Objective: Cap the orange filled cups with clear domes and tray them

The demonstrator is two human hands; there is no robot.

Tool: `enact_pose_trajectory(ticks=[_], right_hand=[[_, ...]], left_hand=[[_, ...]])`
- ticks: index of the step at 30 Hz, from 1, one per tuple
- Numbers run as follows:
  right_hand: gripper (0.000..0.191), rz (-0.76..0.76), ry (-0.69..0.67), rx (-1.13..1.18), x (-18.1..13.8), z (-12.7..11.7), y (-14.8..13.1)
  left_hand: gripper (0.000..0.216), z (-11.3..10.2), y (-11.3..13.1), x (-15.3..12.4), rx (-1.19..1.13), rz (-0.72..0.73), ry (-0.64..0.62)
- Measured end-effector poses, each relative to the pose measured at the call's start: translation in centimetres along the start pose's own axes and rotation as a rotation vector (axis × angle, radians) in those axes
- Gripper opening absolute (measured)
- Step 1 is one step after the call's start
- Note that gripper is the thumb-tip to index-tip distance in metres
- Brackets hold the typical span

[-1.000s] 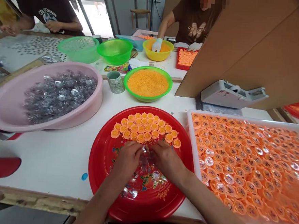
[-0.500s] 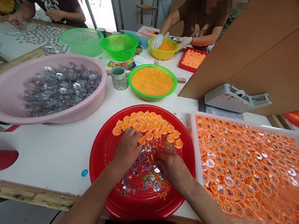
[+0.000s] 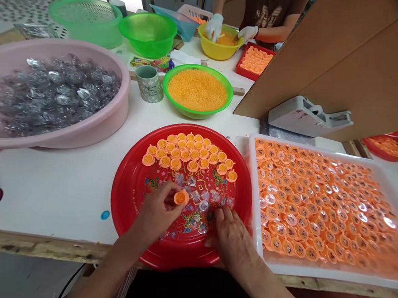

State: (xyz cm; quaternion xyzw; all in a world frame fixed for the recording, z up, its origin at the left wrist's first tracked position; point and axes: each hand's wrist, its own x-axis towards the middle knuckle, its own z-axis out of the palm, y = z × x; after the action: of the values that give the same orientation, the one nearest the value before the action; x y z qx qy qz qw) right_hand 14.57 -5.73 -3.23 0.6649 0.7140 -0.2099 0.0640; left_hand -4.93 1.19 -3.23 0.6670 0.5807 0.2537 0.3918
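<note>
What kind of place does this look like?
Likely a hand-assembly workshop: a white tray of orange plastic pieces, a pink basin heaped with clear domes, and a gloved co-worker at a yellow bowl.

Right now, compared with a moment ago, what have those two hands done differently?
The left hand has picked up an orange round cap and pinches it above the red plate. The right hand has drawn back toward the person, beside the clear domes. The rows of orange caps, pink basin and white tray stayed put.

left hand [image 3: 155,214]: orange cap [image 3: 181,197] | right hand [image 3: 230,237]: at clear domes [image 3: 203,206] (on red plate [image 3: 121,207])
</note>
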Motion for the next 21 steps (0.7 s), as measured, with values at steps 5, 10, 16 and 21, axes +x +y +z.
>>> enact_pose_trajectory(ticks=[5, 10, 16, 21], right_hand=[[0.027, -0.043, 0.062, 0.38, 0.2, 1.6, -0.8], [0.026, -0.053, 0.084, 0.67, 0.2, 2.7, 1.0], [0.017, -0.009, 0.13, 0.769, 1.0, 0.2, 1.1], [0.02, -0.129, 0.172, 0.871, 1.1, -2.5, -0.6]], left_hand=[[0.011, 2.5, 0.0, -1.1, -0.053, 0.055, -0.054], [0.018, 3.5, -0.4, -2.1, -0.143, 0.057, -0.053], [0.024, 4.4, -0.4, -2.6, -0.152, 0.07, -0.087], [0.024, 5.2, 0.0, -2.4, -0.223, 0.016, -0.149]])
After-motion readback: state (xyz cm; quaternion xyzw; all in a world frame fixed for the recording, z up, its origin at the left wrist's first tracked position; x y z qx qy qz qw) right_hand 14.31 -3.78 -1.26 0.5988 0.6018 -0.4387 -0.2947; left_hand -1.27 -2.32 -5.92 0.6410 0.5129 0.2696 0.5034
